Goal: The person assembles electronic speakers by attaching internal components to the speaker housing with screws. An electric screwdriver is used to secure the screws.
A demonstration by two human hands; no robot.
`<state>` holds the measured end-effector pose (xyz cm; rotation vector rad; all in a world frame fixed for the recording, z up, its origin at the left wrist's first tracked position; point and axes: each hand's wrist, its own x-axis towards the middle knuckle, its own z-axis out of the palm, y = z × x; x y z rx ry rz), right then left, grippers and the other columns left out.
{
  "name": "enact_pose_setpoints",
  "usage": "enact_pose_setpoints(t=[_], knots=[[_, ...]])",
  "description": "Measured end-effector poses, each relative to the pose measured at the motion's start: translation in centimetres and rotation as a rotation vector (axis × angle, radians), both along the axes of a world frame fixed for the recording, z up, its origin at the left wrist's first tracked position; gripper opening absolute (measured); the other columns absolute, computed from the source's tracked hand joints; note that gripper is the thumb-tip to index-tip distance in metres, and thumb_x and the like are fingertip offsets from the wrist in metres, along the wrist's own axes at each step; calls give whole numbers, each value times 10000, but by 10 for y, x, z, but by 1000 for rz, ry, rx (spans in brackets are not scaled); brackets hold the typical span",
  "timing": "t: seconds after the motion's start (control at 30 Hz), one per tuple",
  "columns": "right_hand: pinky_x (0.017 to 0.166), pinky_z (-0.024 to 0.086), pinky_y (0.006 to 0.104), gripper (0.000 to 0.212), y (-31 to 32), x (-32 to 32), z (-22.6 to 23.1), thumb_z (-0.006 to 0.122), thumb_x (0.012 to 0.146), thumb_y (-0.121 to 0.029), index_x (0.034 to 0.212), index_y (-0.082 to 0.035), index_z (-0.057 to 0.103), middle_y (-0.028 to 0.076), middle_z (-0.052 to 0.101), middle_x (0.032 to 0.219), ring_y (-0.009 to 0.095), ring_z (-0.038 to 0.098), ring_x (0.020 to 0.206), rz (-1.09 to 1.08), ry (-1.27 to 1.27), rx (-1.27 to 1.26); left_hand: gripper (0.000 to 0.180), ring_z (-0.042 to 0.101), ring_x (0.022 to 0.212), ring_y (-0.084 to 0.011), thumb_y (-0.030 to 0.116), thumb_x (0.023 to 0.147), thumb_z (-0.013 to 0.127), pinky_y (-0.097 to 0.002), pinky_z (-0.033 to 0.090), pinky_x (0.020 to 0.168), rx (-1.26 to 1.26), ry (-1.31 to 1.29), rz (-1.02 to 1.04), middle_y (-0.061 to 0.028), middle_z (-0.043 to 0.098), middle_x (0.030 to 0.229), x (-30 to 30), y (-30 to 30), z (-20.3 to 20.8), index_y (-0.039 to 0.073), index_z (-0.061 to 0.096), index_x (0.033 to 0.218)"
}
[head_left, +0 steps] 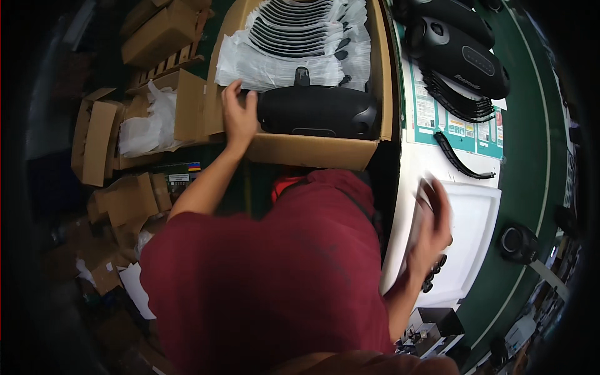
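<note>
A black cylindrical speaker (pixel 317 112) lies crosswise at the near end of a large open cardboard box (pixel 312 150). My left hand (pixel 239 119) is at the box's left edge, beside the speaker's left end, with thumb and fingers apart. Whether it touches the speaker I cannot tell. Behind the speaker, several curved black strips in white plastic sleeves (pixel 294 44) stand in rows. My right hand (pixel 432 225) is over the white worktable on the right, smeared by motion; whether its fingers hold anything does not show.
On the worktable (pixel 409 162) are black speakers (pixel 459 59), a stack of curved black strips (pixel 459 100), a single curved strip (pixel 459 159) and a white tray (pixel 478 231). Opened cardboard boxes (pixel 128 200) crowd the left. Another dark speaker (pixel 519 242) sits on the green surface at right.
</note>
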<state>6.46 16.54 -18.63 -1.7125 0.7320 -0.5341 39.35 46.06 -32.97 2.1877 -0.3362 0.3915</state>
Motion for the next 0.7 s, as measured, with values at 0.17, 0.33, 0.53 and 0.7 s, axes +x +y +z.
enact_pose_setpoints(t=[0.17,0.33,0.53,0.7], knots=[[1012,546,468,700,-14,127,-87,737,982,-360,1516,34,515,309,700,1282,456,702,1139,374,332,-408,697,618,1286,-318,293,1020,717,-411,476,1110,-189,583,72,-244,611,1427,-25,19,-38,-31,422,1562],[1033,522,510,725,4,159,-98,793,936,-323,1530,-26,502,325,684,1271,488,651,1189,338,430,-527,773,671,1203,-285,241,1016,732,-388,523,1056,-371,719,-155,-228,656,1358,-39,1,-20,-12,323,1622],[1038,495,496,563,7,144,-69,794,883,-171,1386,-29,584,241,633,1276,439,626,1186,64,-100,-322,518,654,1148,-239,131,1036,694,-369,518,1029,-160,66,-90,-154,652,1311,-24,-15,38,27,534,1518],[954,505,403,477,9,72,26,739,924,-104,1375,-69,585,160,571,1203,327,614,1109,-151,-350,-103,411,627,1272,-287,92,1066,592,-391,523,1085,-400,-210,-432,-176,590,1401,-39,-87,160,-40,595,1456]])
